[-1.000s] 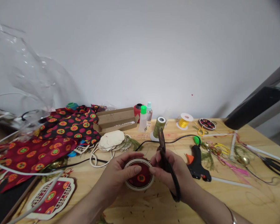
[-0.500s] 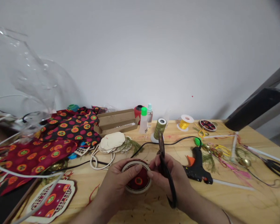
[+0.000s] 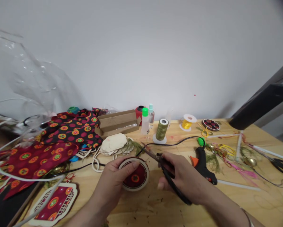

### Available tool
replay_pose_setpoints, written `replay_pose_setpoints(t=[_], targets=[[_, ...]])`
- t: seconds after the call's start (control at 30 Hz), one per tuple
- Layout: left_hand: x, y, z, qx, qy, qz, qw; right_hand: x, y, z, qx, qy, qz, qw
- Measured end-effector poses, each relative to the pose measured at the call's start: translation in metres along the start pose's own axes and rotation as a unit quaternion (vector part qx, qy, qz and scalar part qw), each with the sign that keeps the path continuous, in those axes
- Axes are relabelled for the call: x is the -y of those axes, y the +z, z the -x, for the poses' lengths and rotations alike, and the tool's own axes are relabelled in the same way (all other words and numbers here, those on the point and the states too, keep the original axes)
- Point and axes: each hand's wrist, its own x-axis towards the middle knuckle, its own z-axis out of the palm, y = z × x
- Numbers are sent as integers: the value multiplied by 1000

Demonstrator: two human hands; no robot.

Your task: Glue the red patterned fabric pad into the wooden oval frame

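Note:
My left hand (image 3: 116, 176) grips a round piece (image 3: 134, 179) with a pale rim and dark red patterned fabric, thumb on top and fingers beneath. Black-handled scissors (image 3: 163, 165) are in my right hand (image 3: 179, 176), just right of the round piece. Their blades point up and to the left, towards a stack of cream cutouts (image 3: 114, 143). Small dark clippings (image 3: 153, 209) lie on the wood below my hands.
A glue gun (image 3: 202, 167) lies to the right, its black cord curving behind my hands. Behind stand an olive thread spool (image 3: 161, 130), bottles (image 3: 145, 121) and a cardboard box (image 3: 119, 123). Patterned fabric (image 3: 70, 127) and a framed fabric piece (image 3: 53, 203) are at the left.
My right hand has moved away from the round piece, and the scissors have swung from upright to pointing up-left. My left hand has shifted slightly left with the round piece.

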Motion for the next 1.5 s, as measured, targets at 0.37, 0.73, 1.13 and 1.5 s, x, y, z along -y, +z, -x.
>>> replay_pose_setpoints(t=[0.37, 0.73, 1.13, 1.5], targets=[[0, 0, -3, 17, 27, -30, 999, 1, -8, 3, 22, -51, 154, 986], [0, -2, -2, 15, 25, -25, 999, -2, -8, 2, 31, -30, 149, 988], [0, 0, 0, 11, 31, -37, 999, -2, -9, 1, -26, -72, 194, 978], [-2, -1, 2, 17, 25, -45, 999, -8, -9, 1, -29, -99, 244, 964]])
